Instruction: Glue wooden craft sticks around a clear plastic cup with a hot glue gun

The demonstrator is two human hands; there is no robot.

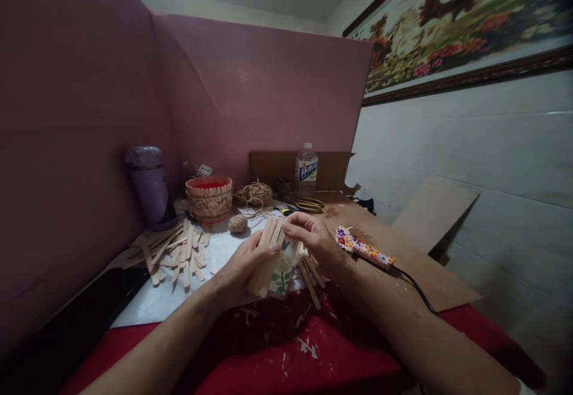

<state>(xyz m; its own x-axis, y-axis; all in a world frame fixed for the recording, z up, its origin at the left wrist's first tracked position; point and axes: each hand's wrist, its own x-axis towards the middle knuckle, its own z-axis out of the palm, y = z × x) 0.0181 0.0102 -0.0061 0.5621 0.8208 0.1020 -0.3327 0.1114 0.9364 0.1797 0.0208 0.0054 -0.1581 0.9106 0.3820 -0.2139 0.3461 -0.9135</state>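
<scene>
My left hand [249,262] is wrapped round a flat object with a flower print [283,265], its near side lined with upright wooden craft sticks [270,246]. Thumb and fingers of my right hand [308,234] are pressed together at the top edge of that same object, by the end of a stick. Whether the right fingers pinch a stick is too small to tell. More loose sticks [310,278] lie just under and to the right of the held piece. A flower-patterned glue gun [364,247] rests on cardboard to the right of my right hand.
Left on white paper [134,311] is a heap of sticks [185,252]. Behind stand a purple bottle [153,195], a stick-covered basket [210,201], a twine ball [238,224], coiled twine [253,194], scissors [308,205] and a clear bottle [307,171]. Scraps litter the red cloth [268,365].
</scene>
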